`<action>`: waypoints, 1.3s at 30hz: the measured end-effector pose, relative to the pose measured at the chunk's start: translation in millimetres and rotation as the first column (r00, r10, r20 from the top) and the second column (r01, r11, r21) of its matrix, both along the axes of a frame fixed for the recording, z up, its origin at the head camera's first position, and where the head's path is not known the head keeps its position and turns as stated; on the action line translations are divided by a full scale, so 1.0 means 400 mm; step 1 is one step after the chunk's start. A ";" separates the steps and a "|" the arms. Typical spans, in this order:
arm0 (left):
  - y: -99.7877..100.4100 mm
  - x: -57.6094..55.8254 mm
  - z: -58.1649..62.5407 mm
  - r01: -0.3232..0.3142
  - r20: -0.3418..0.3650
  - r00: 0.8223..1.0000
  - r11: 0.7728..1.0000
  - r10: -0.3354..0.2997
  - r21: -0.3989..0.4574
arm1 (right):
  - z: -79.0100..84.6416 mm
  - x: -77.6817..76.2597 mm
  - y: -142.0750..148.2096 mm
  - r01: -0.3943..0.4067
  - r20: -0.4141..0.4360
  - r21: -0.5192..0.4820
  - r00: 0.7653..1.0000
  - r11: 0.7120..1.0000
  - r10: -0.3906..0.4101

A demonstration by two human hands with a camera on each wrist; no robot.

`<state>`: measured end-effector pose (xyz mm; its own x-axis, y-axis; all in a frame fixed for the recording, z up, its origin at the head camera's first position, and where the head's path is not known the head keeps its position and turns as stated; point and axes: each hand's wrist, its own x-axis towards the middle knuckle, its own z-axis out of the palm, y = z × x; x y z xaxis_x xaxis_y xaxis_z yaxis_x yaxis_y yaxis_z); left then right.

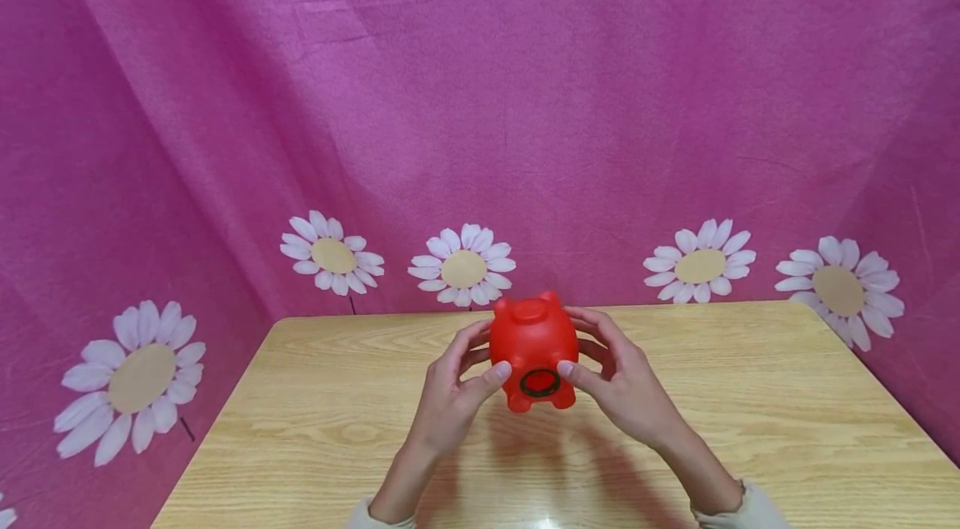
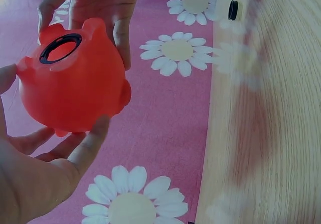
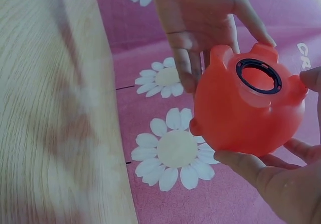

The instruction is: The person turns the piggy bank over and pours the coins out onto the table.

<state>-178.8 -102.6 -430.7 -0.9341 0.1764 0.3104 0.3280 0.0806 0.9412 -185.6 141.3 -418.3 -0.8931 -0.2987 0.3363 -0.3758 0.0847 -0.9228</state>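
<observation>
Between my two hands a red piggy bank (image 1: 531, 339) is held up above the table, apart from its surface. Its underside carries a black-rimmed round hole (image 3: 259, 76), uncovered, facing me in the head view. My left hand (image 1: 450, 396) grips one side, thumb near the hole and fingers curved round behind. On the opposite side my right hand (image 1: 633, 396) holds it the same way. In the left wrist view a small black plug (image 2: 233, 10) stands on the tabletop; I cannot make it out in the head view.
The pale wood table (image 1: 322, 429) spreads under my hands, its far edge close behind the bank. A pink cloth (image 1: 562, 112) printed with white daisies hangs at the back and sides. Shadows of my arms fall on the wood.
</observation>
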 end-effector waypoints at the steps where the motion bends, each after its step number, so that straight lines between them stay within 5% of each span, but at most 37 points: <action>1: 0.000 0.000 0.000 0.002 0.001 1.000 1.000 -0.002 -0.002 | -0.001 0.001 0.000 -0.003 -0.005 -0.005 1.000 1.000 0.003; 6: 0.002 -0.001 0.000 0.028 -0.001 1.000 0.999 -0.028 0.016 | -0.006 0.003 -0.002 -0.055 -0.052 -0.032 0.997 0.998 0.054; 16: 0.008 0.000 0.000 -0.018 -0.036 0.999 1.000 0.019 0.015 | -0.011 0.002 -0.001 -0.128 -0.067 -0.050 0.990 0.990 0.125; 26: 0.015 0.005 0.001 -0.046 0.005 0.999 0.998 0.045 0.042 | -0.001 0.003 -0.004 -0.028 0.098 0.090 0.995 0.996 0.019; 39: 0.015 0.000 -0.006 -0.038 -0.001 0.999 0.999 0.038 0.030 | 0.003 0.001 0.005 -0.052 0.095 0.141 0.995 0.989 0.039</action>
<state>-178.9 -96.8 -433.1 -0.9393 0.1316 0.3169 0.3271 0.0648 0.9428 -185.0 143.5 -416.9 -0.9027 -0.3787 0.2041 -0.2961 0.2028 -0.9334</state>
